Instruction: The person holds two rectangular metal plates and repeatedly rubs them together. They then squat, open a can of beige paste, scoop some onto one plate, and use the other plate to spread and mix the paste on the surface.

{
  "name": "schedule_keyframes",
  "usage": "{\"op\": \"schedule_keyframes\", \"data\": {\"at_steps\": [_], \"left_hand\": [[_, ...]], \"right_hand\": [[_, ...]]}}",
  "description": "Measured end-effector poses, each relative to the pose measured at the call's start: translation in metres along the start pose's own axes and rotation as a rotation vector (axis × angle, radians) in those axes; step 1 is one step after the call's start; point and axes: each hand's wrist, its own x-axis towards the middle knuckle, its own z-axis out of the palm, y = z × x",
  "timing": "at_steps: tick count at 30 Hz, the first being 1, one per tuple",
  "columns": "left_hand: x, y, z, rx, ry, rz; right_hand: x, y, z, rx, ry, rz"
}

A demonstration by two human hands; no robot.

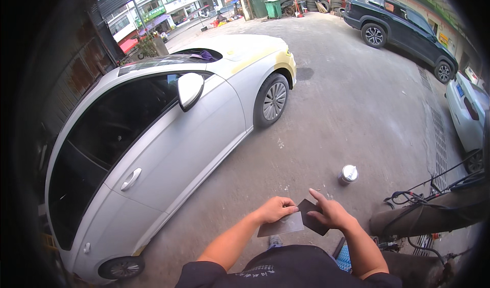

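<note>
My left hand is closed on the upper edge of a thin, flat light grey sheet, its fingers curled in. In my right hand is a thin dark sheet, pinched under the thumb while the index finger points up and away. The two sheets meet or overlap slightly in front of my body; whether they touch, I cannot tell. A silver can stands upright on the ground beyond my right hand.
A white car with yellowish patches at its front fills the left side. A thick pipe-like post with black cables lies close at my right. Farther off are a dark SUV, another white car and a green bin.
</note>
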Motion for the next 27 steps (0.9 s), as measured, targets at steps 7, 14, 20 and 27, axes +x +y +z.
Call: {"op": "schedule_keyframes", "data": {"at_steps": [7,14,20,27], "left_hand": [[-0.009,-0.013,-0.005,0.069,0.012,-0.005],[-0.006,-0.025,0.014,-0.15,0.158,0.02],[-0.004,-0.015,0.027,-0.226,0.152,-0.036],[-0.007,-0.013,0.049,-0.503,0.099,0.096]], "right_hand": [[0.0,0.007,0.001,0.102,0.079,0.047],[0.01,0.013,0.012,0.225,0.444,0.137],[0.024,0.01,0.022,0.254,0.587,0.14],[0.034,0.003,0.027,0.352,0.567,0.143]]}}
